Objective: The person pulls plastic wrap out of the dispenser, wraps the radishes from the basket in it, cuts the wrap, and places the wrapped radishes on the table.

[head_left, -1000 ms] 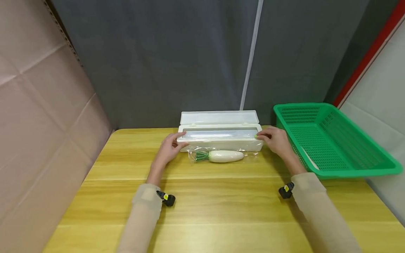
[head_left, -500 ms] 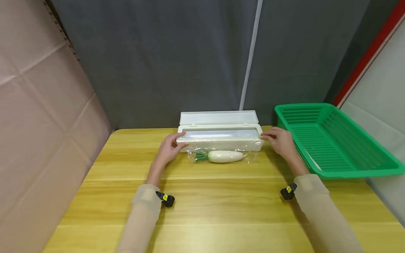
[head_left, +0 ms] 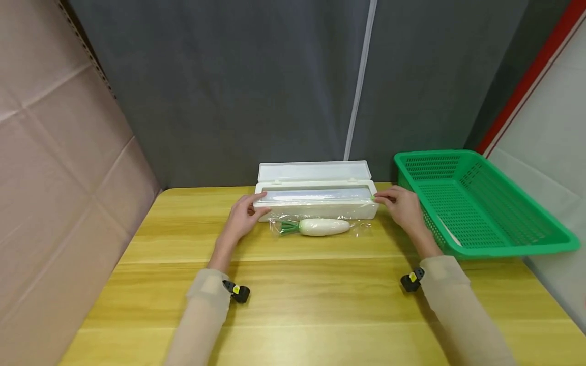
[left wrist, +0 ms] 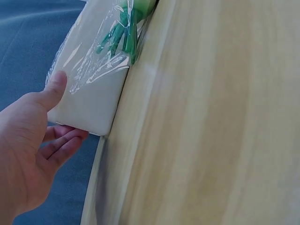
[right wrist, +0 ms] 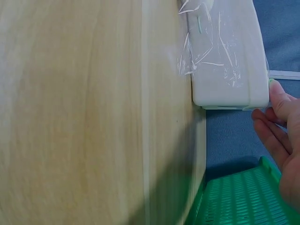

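Observation:
A white cling film dispenser (head_left: 316, 210) stands at the back of the table with its lid (head_left: 314, 171) raised. Clear film (right wrist: 218, 61) hangs over its front and lies on a white radish with green stalks (head_left: 324, 227) just before it. My left hand (head_left: 241, 217) grips the dispenser's left end, thumb on the front; in the left wrist view the fingers (left wrist: 65, 143) curl at its end face. At the opposite end, my right hand (head_left: 403, 206) pinches a small light-green slider (head_left: 373, 198) on the box's edge. Its far side is hidden by the fingertips.
To the right, a green plastic basket (head_left: 517, 251) stands close beside my right forearm, with something white partly visible in it. A dark grey curtain (head_left: 229, 101) hangs behind the wooden table (head_left: 311, 300).
My right hand has moved the small green slider a little to the right, to the dispenser's right end. The left hand keeps its grip, and the radish lies where it was.

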The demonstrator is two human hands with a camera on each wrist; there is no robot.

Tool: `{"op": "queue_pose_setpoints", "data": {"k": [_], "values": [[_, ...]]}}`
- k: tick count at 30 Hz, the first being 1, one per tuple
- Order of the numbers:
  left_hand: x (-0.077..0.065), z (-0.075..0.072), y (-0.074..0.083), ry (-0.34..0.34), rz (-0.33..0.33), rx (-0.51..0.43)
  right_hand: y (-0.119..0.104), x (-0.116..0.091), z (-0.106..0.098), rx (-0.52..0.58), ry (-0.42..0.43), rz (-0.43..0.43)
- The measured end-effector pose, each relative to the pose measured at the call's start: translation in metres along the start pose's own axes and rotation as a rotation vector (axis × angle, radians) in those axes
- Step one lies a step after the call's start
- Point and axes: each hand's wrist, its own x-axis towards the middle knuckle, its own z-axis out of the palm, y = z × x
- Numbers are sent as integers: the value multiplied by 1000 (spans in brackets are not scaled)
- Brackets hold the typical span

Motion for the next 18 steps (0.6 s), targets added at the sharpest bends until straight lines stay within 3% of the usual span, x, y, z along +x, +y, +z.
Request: {"op": "queue_pose_setpoints", "data": {"k": [9, 13, 18], "values": [[-6, 1, 12, -7, -35, 52, -2, -5, 1, 18, -15, 39], [-8, 3, 14, 29, -35, 48, -1, -7, 2, 22, -5, 32], [-9, 6, 15, 122, -20, 41, -1, -7, 3, 51, 35, -3]]}}
